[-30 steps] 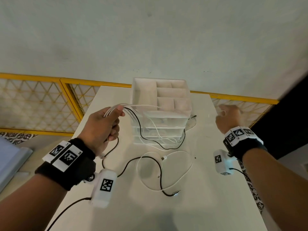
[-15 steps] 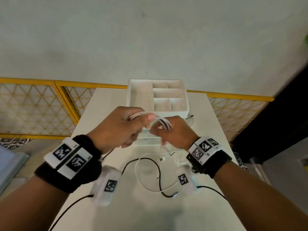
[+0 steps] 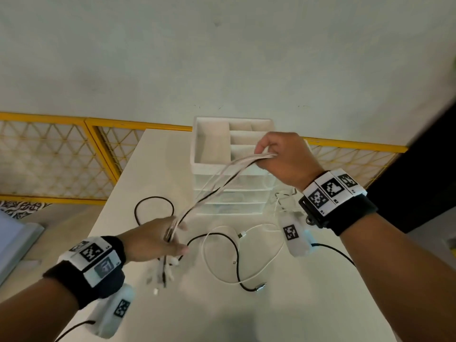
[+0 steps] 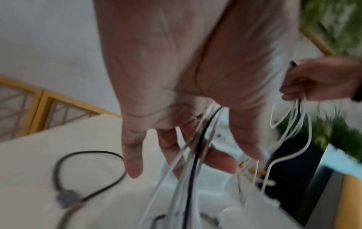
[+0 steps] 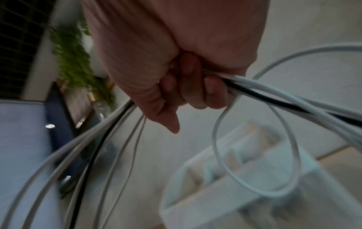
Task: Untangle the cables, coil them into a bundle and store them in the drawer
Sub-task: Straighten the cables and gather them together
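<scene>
White-and-black cable bundle point(image 3: 217, 183) now stretched between hands, apart again after meeting: right hand point(image 3: 286, 159) grips folded end, left hand point(image 3: 158, 239) clasps strands loosely. Coiling underway; drawer unit point(image 3: 229, 191) waits.

white and black cables point(image 3: 217, 186), white drawer unit point(image 3: 209, 149), yellow lattice fence point(image 3: 49, 154).

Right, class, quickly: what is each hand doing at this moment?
Left hand: fingers curled round the lower end of the cable bundle.
Right hand: fingers pinching the bundle's upper end.
</scene>
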`<state>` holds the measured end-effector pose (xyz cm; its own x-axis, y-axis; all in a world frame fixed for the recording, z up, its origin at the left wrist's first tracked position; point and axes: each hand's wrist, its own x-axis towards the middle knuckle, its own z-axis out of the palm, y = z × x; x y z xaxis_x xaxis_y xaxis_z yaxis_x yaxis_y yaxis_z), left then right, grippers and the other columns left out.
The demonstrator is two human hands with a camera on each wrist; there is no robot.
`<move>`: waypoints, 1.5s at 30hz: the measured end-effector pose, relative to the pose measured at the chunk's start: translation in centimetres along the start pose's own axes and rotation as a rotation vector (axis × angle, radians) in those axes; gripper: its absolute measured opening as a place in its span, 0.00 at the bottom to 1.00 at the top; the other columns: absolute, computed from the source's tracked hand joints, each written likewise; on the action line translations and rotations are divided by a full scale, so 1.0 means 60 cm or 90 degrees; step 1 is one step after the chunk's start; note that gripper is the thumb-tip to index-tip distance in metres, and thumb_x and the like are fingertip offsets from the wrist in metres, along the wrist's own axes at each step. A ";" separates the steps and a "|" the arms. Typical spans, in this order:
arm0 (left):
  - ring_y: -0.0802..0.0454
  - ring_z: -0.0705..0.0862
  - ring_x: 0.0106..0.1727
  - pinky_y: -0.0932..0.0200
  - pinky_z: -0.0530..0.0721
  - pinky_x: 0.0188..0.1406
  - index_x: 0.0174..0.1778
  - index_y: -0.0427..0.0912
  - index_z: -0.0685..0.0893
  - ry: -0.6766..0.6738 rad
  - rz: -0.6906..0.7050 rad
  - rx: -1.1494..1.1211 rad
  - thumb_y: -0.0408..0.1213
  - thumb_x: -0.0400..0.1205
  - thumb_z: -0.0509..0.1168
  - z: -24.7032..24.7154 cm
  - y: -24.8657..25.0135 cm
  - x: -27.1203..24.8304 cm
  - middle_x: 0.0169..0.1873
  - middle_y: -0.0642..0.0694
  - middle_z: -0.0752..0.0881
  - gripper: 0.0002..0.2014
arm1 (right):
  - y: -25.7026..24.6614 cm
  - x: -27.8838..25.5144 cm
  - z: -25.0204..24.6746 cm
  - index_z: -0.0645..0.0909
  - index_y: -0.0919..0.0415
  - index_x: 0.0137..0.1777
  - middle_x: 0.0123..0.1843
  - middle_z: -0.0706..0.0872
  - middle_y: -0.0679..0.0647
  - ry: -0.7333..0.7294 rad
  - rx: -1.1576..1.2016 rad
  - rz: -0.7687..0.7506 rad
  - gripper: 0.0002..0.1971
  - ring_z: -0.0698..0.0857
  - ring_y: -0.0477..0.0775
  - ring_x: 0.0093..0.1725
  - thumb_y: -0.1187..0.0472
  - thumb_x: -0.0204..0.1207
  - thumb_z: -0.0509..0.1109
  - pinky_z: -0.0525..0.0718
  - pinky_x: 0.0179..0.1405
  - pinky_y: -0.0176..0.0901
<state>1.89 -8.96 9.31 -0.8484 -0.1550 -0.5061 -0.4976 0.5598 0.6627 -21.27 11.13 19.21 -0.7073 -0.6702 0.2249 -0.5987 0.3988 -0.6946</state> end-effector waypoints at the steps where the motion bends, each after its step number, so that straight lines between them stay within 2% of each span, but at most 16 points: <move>1: 0.52 0.88 0.47 0.55 0.84 0.55 0.66 0.56 0.77 0.017 0.036 -0.046 0.56 0.70 0.78 -0.006 0.024 -0.002 0.42 0.46 0.91 0.29 | -0.016 0.000 0.000 0.83 0.53 0.36 0.22 0.75 0.47 -0.033 0.018 -0.019 0.11 0.69 0.44 0.22 0.70 0.64 0.78 0.68 0.26 0.37; 4: 0.42 0.89 0.48 0.52 0.84 0.58 0.64 0.57 0.81 0.056 0.156 -0.186 0.56 0.66 0.81 -0.029 0.116 -0.017 0.43 0.40 0.92 0.31 | -0.049 0.000 0.004 0.78 0.56 0.38 0.23 0.74 0.47 -0.098 0.066 -0.040 0.13 0.67 0.42 0.21 0.74 0.64 0.76 0.66 0.24 0.34; 7: 0.52 0.84 0.30 0.57 0.86 0.40 0.55 0.40 0.85 0.087 0.292 -0.268 0.51 0.77 0.71 -0.051 0.210 -0.036 0.27 0.49 0.83 0.19 | -0.052 0.001 0.006 0.76 0.57 0.36 0.25 0.75 0.48 -0.098 0.091 -0.055 0.14 0.70 0.40 0.21 0.72 0.65 0.78 0.68 0.24 0.32; 10: 0.54 0.59 0.21 0.62 0.61 0.20 0.41 0.39 0.84 0.189 0.293 -0.380 0.49 0.85 0.62 -0.059 0.247 -0.028 0.21 0.52 0.62 0.17 | -0.020 0.000 0.003 0.79 0.56 0.30 0.24 0.77 0.45 -0.058 0.081 -0.036 0.14 0.73 0.43 0.23 0.61 0.66 0.83 0.71 0.26 0.35; 13: 0.56 0.53 0.19 0.65 0.52 0.19 0.35 0.40 0.80 0.260 0.294 -0.516 0.47 0.87 0.60 -0.068 0.249 -0.018 0.18 0.54 0.59 0.18 | 0.050 -0.021 0.018 0.81 0.61 0.26 0.21 0.75 0.43 -0.042 0.010 0.079 0.19 0.72 0.44 0.23 0.52 0.69 0.83 0.71 0.27 0.38; 16: 0.58 0.54 0.16 0.67 0.54 0.17 0.36 0.39 0.79 0.308 0.294 -0.573 0.46 0.87 0.60 -0.084 0.243 -0.018 0.16 0.56 0.59 0.18 | 0.128 -0.063 0.047 0.84 0.51 0.22 0.26 0.88 0.48 -0.083 -0.047 0.192 0.20 0.87 0.49 0.32 0.46 0.74 0.78 0.81 0.39 0.42; 20: 0.59 0.54 0.16 0.68 0.56 0.15 0.36 0.40 0.79 0.342 0.314 -0.619 0.46 0.88 0.60 -0.103 0.236 -0.021 0.15 0.56 0.59 0.18 | 0.193 -0.106 0.077 0.93 0.58 0.39 0.42 0.92 0.62 -0.186 -0.210 0.274 0.20 0.89 0.62 0.47 0.46 0.81 0.68 0.78 0.53 0.45; 27: 0.58 0.53 0.17 0.67 0.56 0.15 0.36 0.41 0.79 0.378 0.291 -0.620 0.48 0.88 0.60 -0.110 0.217 -0.011 0.16 0.56 0.58 0.18 | 0.237 -0.115 0.041 0.79 0.54 0.32 0.27 0.78 0.47 -0.110 -0.234 0.313 0.19 0.82 0.60 0.39 0.46 0.84 0.65 0.67 0.37 0.45; 29: 0.58 0.54 0.17 0.67 0.56 0.15 0.37 0.41 0.80 0.399 0.291 -0.637 0.48 0.88 0.60 -0.115 0.214 -0.011 0.16 0.56 0.58 0.18 | 0.239 -0.105 0.024 0.77 0.58 0.28 0.25 0.79 0.51 -0.041 -0.202 0.303 0.21 0.80 0.56 0.31 0.48 0.80 0.71 0.71 0.30 0.45; 31: 0.58 0.53 0.17 0.66 0.55 0.15 0.37 0.42 0.80 0.416 0.296 -0.658 0.49 0.88 0.59 -0.125 0.211 -0.014 0.16 0.56 0.58 0.17 | 0.247 -0.101 0.017 0.86 0.60 0.33 0.26 0.86 0.55 -0.020 -0.043 0.326 0.15 0.85 0.56 0.29 0.50 0.75 0.78 0.84 0.35 0.47; 34: 0.59 0.53 0.17 0.66 0.54 0.15 0.38 0.42 0.80 0.412 0.302 -0.657 0.49 0.88 0.59 -0.134 0.205 -0.020 0.16 0.57 0.58 0.17 | 0.251 -0.103 0.016 0.89 0.62 0.38 0.29 0.91 0.59 -0.003 0.104 0.385 0.14 0.88 0.59 0.31 0.50 0.70 0.83 0.87 0.38 0.55; 36: 0.59 0.53 0.17 0.66 0.54 0.16 0.38 0.42 0.80 0.379 0.302 -0.621 0.48 0.88 0.58 -0.129 0.204 -0.023 0.16 0.57 0.58 0.17 | 0.254 -0.101 0.016 0.90 0.58 0.38 0.34 0.92 0.56 -0.045 0.007 0.371 0.15 0.89 0.59 0.38 0.45 0.70 0.81 0.83 0.39 0.48; 38: 0.59 0.53 0.17 0.66 0.53 0.17 0.38 0.40 0.80 0.343 0.296 -0.588 0.47 0.88 0.59 -0.119 0.210 -0.024 0.16 0.56 0.58 0.17 | 0.232 -0.093 0.017 0.89 0.52 0.54 0.49 0.91 0.51 -0.131 -0.156 0.326 0.16 0.88 0.56 0.53 0.46 0.69 0.81 0.78 0.45 0.43; 41: 0.58 0.54 0.16 0.68 0.55 0.16 0.38 0.38 0.80 0.314 0.283 -0.548 0.46 0.88 0.60 -0.099 0.228 -0.016 0.15 0.56 0.59 0.17 | 0.159 -0.071 0.015 0.75 0.44 0.74 0.69 0.81 0.47 -0.179 -0.057 0.203 0.39 0.82 0.52 0.64 0.56 0.63 0.87 0.79 0.57 0.43; 43: 0.57 0.54 0.16 0.68 0.55 0.17 0.37 0.38 0.81 0.304 0.281 -0.526 0.46 0.87 0.61 -0.084 0.242 -0.009 0.15 0.56 0.60 0.18 | 0.081 -0.054 0.013 0.74 0.41 0.72 0.68 0.81 0.46 -0.142 0.048 0.078 0.39 0.84 0.49 0.58 0.57 0.62 0.87 0.81 0.50 0.37; 45: 0.57 0.54 0.17 0.67 0.55 0.18 0.36 0.39 0.82 0.289 0.282 -0.513 0.46 0.87 0.61 -0.069 0.257 -0.003 0.16 0.55 0.60 0.18 | 0.020 -0.040 0.016 0.81 0.44 0.60 0.53 0.88 0.47 -0.047 0.106 -0.002 0.23 0.86 0.47 0.41 0.55 0.67 0.85 0.80 0.38 0.33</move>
<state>-6.40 -3.69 21.92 -0.8906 -0.4543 0.0194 0.0454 -0.0465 0.9979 -19.91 12.62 17.16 -0.6731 -0.7172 0.1805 -0.5252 0.2917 -0.7994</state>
